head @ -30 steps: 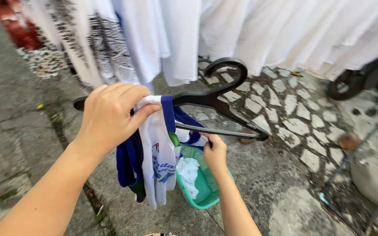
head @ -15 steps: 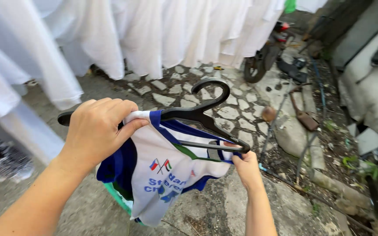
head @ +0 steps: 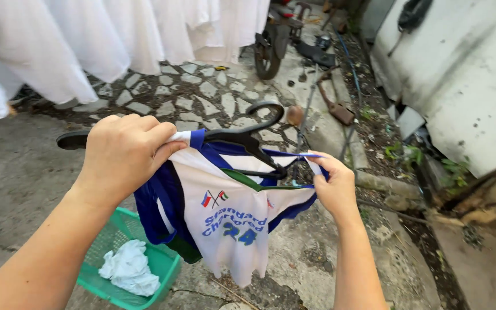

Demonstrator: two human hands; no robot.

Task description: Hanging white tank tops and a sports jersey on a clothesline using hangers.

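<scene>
We see the left hand (head: 123,154) at about 9 o'clock of the view's centre, fingers curled shut over one shoulder of a shirt (head: 228,215) and the arm of a black hanger (head: 242,135) under it, the thumb pinching the white cloth against the fingers. The right hand (head: 334,185) sits at 3 o'clock from the shirt, thumb and fingers pressed together on the blue edge of the other shoulder, pulling it out over the far end of the hanger. The shirt hangs between the two hands, white down the front with blue sides and collar, a green band inside the neck, small flags and blue lettering on the chest; its hem drops toward 6 o'clock. The hanger's hook curls up at 12 o'clock above the collar, and its left tip pokes out past the left hand toward 9 o'clock. Below the left forearm, at 7 o'clock, stands a green basket (head: 167,267) on the concrete, with a crumpled white cloth (head: 128,268) lying in it. White sheets (head: 87,40) hang in a row across 10 to 12 o'clock, over crazy paving (head: 202,95). A motorbike (head: 274,43) stands at 12 o'clock beyond the sheets, and a stained white wall (head: 466,74) fills 2 o'clock
</scene>
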